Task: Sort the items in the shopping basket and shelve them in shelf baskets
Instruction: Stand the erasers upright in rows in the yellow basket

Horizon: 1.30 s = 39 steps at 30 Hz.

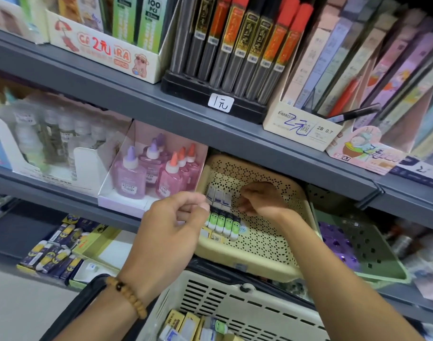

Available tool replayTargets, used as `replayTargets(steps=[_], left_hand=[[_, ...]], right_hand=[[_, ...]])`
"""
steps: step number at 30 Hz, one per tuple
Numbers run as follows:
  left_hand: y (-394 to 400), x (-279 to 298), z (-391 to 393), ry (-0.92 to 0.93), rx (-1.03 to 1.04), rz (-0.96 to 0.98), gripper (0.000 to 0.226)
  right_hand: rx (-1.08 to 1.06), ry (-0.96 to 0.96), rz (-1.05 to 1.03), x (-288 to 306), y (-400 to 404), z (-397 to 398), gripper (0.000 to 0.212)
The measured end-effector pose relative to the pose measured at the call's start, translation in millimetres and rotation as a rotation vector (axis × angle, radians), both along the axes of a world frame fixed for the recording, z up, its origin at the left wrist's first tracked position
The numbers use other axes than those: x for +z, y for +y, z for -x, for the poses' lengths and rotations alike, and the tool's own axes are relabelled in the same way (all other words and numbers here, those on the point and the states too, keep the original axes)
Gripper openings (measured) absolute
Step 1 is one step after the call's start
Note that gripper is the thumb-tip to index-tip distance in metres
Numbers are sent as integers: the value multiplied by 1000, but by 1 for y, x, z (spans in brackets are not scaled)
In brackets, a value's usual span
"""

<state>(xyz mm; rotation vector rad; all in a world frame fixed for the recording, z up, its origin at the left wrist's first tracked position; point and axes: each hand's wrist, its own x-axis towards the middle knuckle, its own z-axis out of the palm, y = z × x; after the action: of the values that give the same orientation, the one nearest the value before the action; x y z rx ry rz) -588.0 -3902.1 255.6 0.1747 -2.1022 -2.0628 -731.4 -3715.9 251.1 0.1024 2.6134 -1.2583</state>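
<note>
cream perforated shelf basket (272,244) holds, along its left side, a row of white erasers (219,196), a row of green-faced erasers (222,223) below it, and small yellow boxes (216,237) at the front. right hand (262,199) is inside the basket just beside the white row, fingers curled; whether they pinch an item cannot be told. left hand (172,221) hovers at the basket's left rim, fingers narrowly curled, apparently holding nothing. shopping basket (235,299) below contains more yellow boxes and erasers. pink box (126,200) left holds glue bottles (156,168).
</note>
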Motion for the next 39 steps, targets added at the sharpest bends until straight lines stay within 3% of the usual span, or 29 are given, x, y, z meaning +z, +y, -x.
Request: replayTargets(steps=[6, 10, 15, 22, 24, 26, 30, 33, 39], left_hand=[[12, 10, -52, 31, -191, 21, 17], [27, -5, -82, -53, -273, 153, 17], [45, -57, -95, -225, -458, 542, 39], [60, -133, -82, -306, -572, 1391, 88], [67, -151, -82, -299, -563, 1497, 99], [72, -165, -83, -263, -517, 1586, 104], [78, -178, -88, -148, -362, 1663, 100], [75, -184, -88, -86, -312, 1647, 90], [92, -194, -94, -161, -297, 1650, 94]], right_hand=[[-19, 286, 175, 39, 16, -109, 15], [-98, 285, 414, 40, 40, -183, 14], [-220, -16, 449, -31, 69, -235, 13], [-130, -361, 10, -110, 90, -224, 33], [-174, -450, 84, -123, 94, -222, 24], [-246, -553, 251, -134, 90, -223, 36], [-216, -579, 279, -151, 71, -221, 45], [-307, -575, 392, -161, 66, -218, 31], [-403, -559, 453, -173, 66, -216, 22]])
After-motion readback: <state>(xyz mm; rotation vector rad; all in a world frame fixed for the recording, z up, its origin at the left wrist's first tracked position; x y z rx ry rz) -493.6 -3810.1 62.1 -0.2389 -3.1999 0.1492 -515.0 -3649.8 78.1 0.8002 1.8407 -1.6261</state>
